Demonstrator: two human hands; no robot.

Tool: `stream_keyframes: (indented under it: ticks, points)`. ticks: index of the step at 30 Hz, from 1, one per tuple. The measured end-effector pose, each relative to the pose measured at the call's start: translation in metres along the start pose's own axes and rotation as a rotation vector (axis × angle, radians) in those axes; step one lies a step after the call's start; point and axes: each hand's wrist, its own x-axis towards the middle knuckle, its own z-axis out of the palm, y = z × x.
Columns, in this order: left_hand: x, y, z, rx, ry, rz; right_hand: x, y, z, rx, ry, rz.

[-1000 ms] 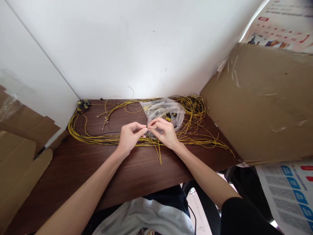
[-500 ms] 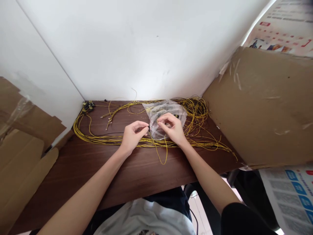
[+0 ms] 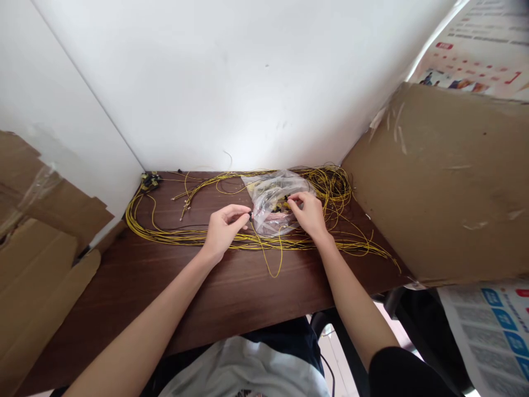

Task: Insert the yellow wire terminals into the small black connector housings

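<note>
My left hand (image 3: 223,230) is closed in a pinch around a small black connector (image 3: 250,216). From it a yellow wire (image 3: 264,255) loops down over the table and curves back up toward the plastic bag. My right hand (image 3: 308,214) is over the clear plastic bag (image 3: 264,194), thumb and forefinger pinched together. Small black and yellow parts (image 3: 281,207) lie in the bag's opening right by those fingertips. Whether one of them is between the fingers is too small to tell.
Long yellow and black wires (image 3: 165,236) run along the brown table (image 3: 173,286). A tangled coil (image 3: 330,184) lies at the back right, and black connectors (image 3: 149,180) are bunched at the back left. Cardboard (image 3: 446,187) flanks the right side, with more cardboard (image 3: 37,292) at left.
My right hand has moved right, away from my left hand, to the parts in the bag, uncovering more of its opening. My left hand stays nearly still with the connector.
</note>
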Motion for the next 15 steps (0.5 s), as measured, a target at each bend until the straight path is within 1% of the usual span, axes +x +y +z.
stream_keyframes:
  ticks: [3,6,15]
  points:
    - [-0.0004,-0.0001,-0.0002,-0.002,-0.003,0.000,-0.0015,0.0011,0.0036,-0.149,-0.042,-0.035]
    - [-0.0009,-0.0003,-0.0004,-0.001,-0.006,0.002,-0.0043,-0.0007,0.0053,-0.238,-0.090,-0.052]
    - [-0.0010,0.0009,0.0006,0.007,-0.017,0.008,-0.0053,-0.0035,0.0025,-0.235,-0.083,0.003]
